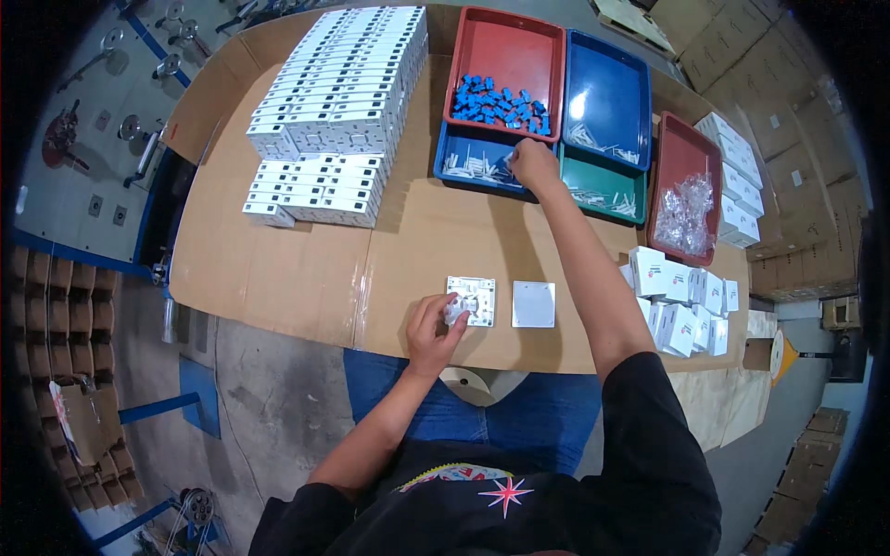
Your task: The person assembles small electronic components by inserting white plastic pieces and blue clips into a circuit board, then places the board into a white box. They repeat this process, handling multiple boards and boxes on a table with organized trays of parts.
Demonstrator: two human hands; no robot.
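My left hand (432,335) rests at the left side of a white square electrical housing (478,289) lying on the cardboard tabletop, its thumb and fingers closed on a raised part in the middle. To the right of the housing lies a flat white square cover (534,305), touched by neither hand. My right hand (535,168) reaches far forward, over the right end of a small blue tray (443,154) that holds thin white plastic plugs (475,167). Its fingers are pinched together down in the tray; whatever lies between them is hidden.
Behind is a red tray (501,42) of small blue parts. Right of it stand a blue tray (603,83), a green tray (607,183) and a dark red tray (662,167) with clear bags. White boxes are stacked far left (334,111) and piled at right (681,301).
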